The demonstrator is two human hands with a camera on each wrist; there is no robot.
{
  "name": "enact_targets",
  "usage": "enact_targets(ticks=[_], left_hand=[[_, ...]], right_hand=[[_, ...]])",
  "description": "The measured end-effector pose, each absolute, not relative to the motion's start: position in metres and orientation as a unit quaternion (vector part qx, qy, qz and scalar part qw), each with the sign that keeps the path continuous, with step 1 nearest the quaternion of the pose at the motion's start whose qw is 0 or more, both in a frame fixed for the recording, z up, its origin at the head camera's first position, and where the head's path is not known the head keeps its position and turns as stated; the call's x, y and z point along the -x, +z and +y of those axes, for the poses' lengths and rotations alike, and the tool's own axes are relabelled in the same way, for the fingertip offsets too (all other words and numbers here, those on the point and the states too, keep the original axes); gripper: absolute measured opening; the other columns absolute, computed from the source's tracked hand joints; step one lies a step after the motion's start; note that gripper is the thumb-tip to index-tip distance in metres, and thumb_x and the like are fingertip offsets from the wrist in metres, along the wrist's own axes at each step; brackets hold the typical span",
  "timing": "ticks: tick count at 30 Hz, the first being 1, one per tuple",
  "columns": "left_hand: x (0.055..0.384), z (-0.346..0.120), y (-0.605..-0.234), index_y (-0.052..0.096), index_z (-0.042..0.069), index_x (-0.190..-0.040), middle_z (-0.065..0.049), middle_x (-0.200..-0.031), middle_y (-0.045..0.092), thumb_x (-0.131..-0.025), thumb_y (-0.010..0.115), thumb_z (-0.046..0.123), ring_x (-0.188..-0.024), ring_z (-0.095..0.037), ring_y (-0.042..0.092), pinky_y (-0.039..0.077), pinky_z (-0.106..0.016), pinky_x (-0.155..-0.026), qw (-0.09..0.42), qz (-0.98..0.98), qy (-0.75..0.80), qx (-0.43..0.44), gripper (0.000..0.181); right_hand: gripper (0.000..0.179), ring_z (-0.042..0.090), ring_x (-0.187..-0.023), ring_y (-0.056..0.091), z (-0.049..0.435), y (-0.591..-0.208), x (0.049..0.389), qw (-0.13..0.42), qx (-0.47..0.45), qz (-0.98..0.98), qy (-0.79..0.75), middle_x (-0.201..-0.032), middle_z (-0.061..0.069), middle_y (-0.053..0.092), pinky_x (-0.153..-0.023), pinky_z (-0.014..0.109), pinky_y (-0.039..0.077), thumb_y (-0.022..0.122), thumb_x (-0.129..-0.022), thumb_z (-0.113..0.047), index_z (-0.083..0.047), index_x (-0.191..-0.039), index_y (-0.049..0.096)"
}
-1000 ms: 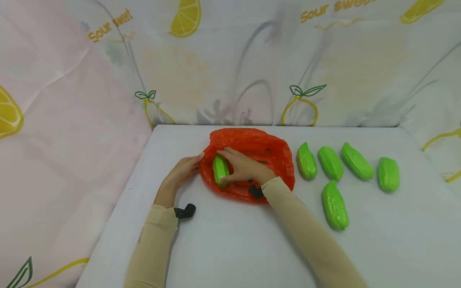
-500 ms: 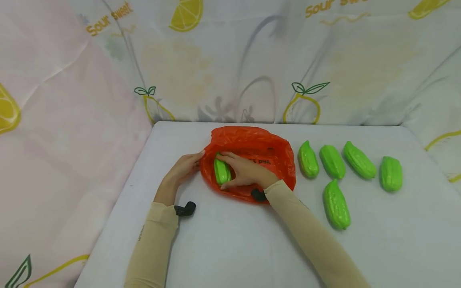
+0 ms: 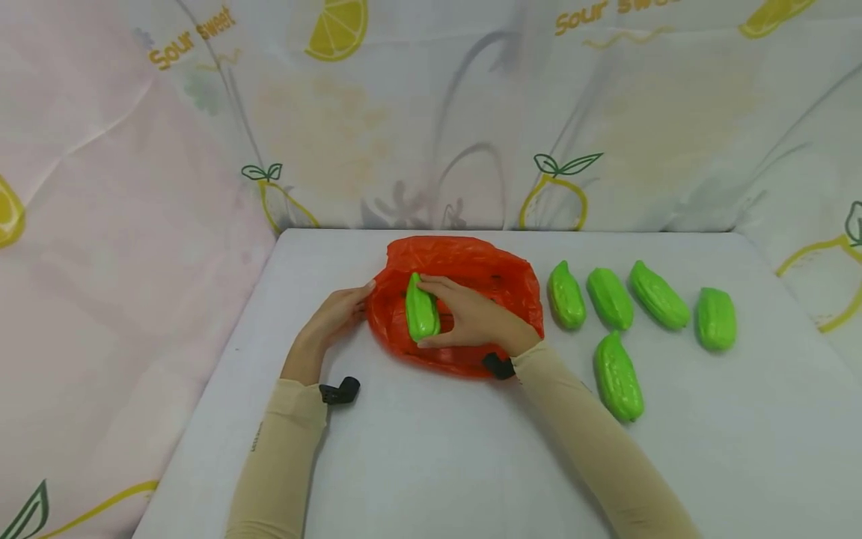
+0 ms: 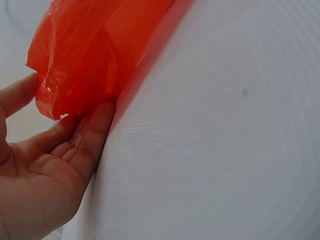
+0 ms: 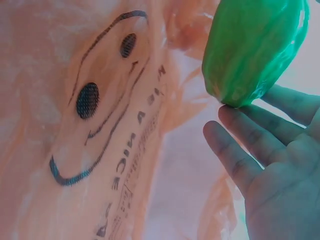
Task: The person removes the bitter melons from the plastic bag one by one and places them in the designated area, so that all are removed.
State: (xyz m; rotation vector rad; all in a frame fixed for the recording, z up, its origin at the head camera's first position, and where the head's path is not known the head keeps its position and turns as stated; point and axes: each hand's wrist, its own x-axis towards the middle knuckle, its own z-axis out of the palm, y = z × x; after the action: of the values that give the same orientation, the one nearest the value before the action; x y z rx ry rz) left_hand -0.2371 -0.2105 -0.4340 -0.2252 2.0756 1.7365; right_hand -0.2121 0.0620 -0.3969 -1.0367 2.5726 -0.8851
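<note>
A red plastic bag (image 3: 465,258) lies with its mouth wide open on the white table. At its left rim, my left hand (image 3: 334,314) pinches the thin plastic between thumb and fingers; the left wrist view shows fingers (image 4: 95,132) low against the bag. Over the bag's opening my right hand (image 3: 480,318) holds a glossy green ridged fruit (image 3: 422,311), starfruit-like with a pointed tip, between thumb and fingertips. In the right wrist view, that fruit (image 5: 255,50) stands above the fingers, and the bag's printed face (image 5: 107,100) shows beside it.
To the bag's right lie several similar green fruits, including a pointed one (image 3: 567,296), a blunt one (image 3: 716,320) and one nearer the front (image 3: 618,378). A lemon-print cloth (image 3: 417,112) hangs behind the table (image 3: 431,449).
The green fruit in my right hand has come up and slightly right from low inside the bag. My left hand stays at the left rim. The head view has shifted slightly.
</note>
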Motion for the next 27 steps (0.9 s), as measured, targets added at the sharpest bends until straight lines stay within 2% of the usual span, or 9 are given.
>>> enact_targets(ticks=[7,11,14,19,25,27], left_hand=[[0.238,-0.210,-0.435,0.043,-0.006,-0.143,-0.011,-0.134,0.053,-0.103,0.048,0.040,-0.106,-0.005,0.056,0.045,-0.022,-0.099,0.214,0.744,0.630,0.068,0.062],[0.237,-0.210,-0.434,0.040,-0.005,-0.145,-0.014,-0.144,0.048,-0.103,0.047,0.041,-0.116,-0.010,0.053,0.041,-0.032,-0.110,0.216,0.743,0.630,0.067,0.063],[0.236,-0.210,-0.434,0.038,-0.004,-0.147,-0.015,-0.148,0.044,-0.103,0.046,0.041,-0.122,-0.013,0.050,0.038,-0.034,-0.113,0.219,0.740,0.633,0.067,0.064],[0.236,-0.209,-0.433,0.040,-0.004,-0.146,-0.012,-0.140,0.048,-0.103,0.047,0.041,-0.114,-0.011,0.053,0.045,-0.023,-0.102,0.220,0.741,0.631,0.068,0.062],[0.238,-0.212,-0.434,0.039,-0.001,-0.147,-0.010,-0.140,0.047,-0.102,0.048,0.045,-0.116,-0.013,0.050,0.042,-0.025,-0.106,0.229,0.747,0.620,0.074,0.066],[0.238,-0.212,-0.435,0.041,-0.001,-0.146,-0.006,-0.134,0.050,-0.101,0.048,0.045,-0.112,-0.011,0.051,0.044,-0.021,-0.101,0.229,0.748,0.619,0.076,0.065]], right_hand=[[0.100,0.016,-0.144,0.032,0.072,-0.393,0.207,0.101,0.353,0.878,-0.306,-0.159,-0.004,0.029,-0.114,0.039,0.037,0.072,-0.077,-0.064,-0.018,-0.155,0.029],[0.099,0.015,-0.143,0.032,0.076,-0.390,0.204,0.097,0.352,0.878,-0.309,-0.159,-0.005,0.029,-0.114,0.040,0.037,0.073,-0.078,-0.062,-0.018,-0.155,0.029],[0.100,0.015,-0.144,0.032,0.081,-0.386,0.201,0.096,0.347,0.879,-0.311,-0.159,-0.006,0.028,-0.113,0.040,0.038,0.073,-0.077,-0.063,-0.020,-0.155,0.028],[0.101,0.015,-0.145,0.030,0.094,-0.371,0.197,0.082,0.349,0.879,-0.314,-0.161,-0.007,0.024,-0.113,0.041,0.038,0.072,-0.077,-0.064,-0.020,-0.155,0.027],[0.097,0.019,-0.145,0.031,0.120,-0.344,0.196,0.036,0.365,0.875,-0.316,-0.160,-0.004,0.026,-0.113,0.044,0.038,0.078,-0.079,-0.052,-0.015,-0.154,0.029],[0.096,0.020,-0.144,0.032,0.131,-0.339,0.195,0.021,0.365,0.875,-0.318,-0.160,-0.002,0.026,-0.113,0.046,0.038,0.079,-0.079,-0.049,-0.014,-0.154,0.030]])
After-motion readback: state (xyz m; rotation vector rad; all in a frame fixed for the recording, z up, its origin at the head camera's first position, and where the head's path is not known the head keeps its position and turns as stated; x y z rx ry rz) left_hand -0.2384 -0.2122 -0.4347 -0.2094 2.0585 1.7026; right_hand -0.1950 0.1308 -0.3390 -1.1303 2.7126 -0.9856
